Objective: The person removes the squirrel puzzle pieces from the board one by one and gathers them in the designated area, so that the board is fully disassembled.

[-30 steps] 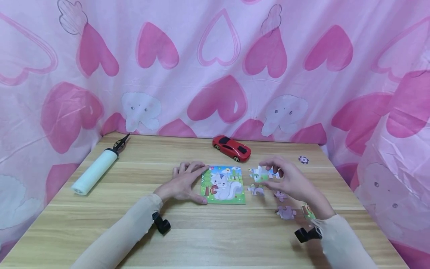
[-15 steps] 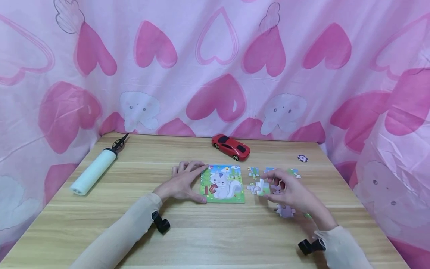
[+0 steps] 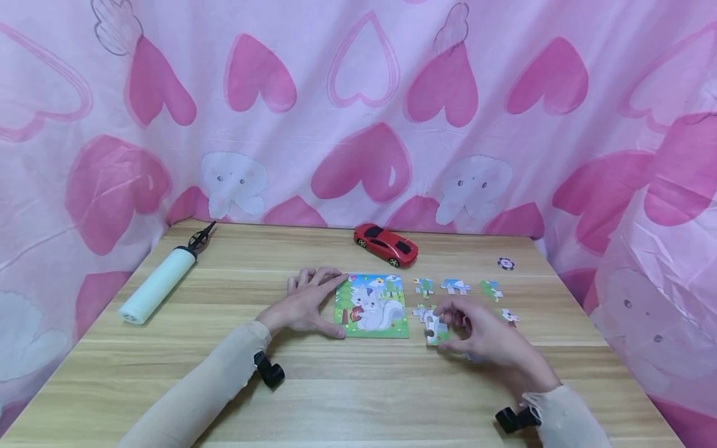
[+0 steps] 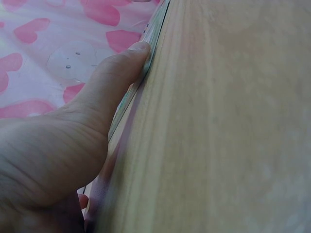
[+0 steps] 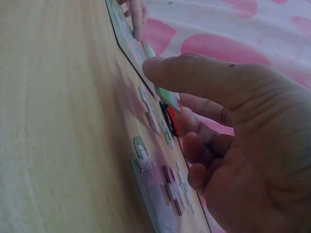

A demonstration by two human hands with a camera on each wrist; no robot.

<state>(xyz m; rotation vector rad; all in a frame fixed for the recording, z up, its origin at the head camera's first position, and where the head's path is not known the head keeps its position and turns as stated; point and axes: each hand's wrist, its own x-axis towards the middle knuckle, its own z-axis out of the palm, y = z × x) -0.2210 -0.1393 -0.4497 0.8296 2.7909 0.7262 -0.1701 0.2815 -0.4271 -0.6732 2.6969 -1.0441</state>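
A squirrel picture puzzle board lies flat in the middle of the table. My left hand spans its left edge, thumb at the lower corner and fingertips at the upper one; the left wrist view shows the thumb extended along the board's edge. Just right of the board, my right hand pinches a white-and-green jigsaw piece between thumb and fingers. Seen from the right wrist, the piece is mostly covered by the thumb. Another loose piece lies behind it, partly overlapped.
More loose jigsaw pieces lie in a row behind the right hand, among them a blue-topped piece and a green piece. Farther back are a red toy car and a poker chip. A hand pump lies at the left.
My right hand has brought the pinched piece from the back row toward me, to the board's right side, turning it on the way. The left hand has stayed in place.
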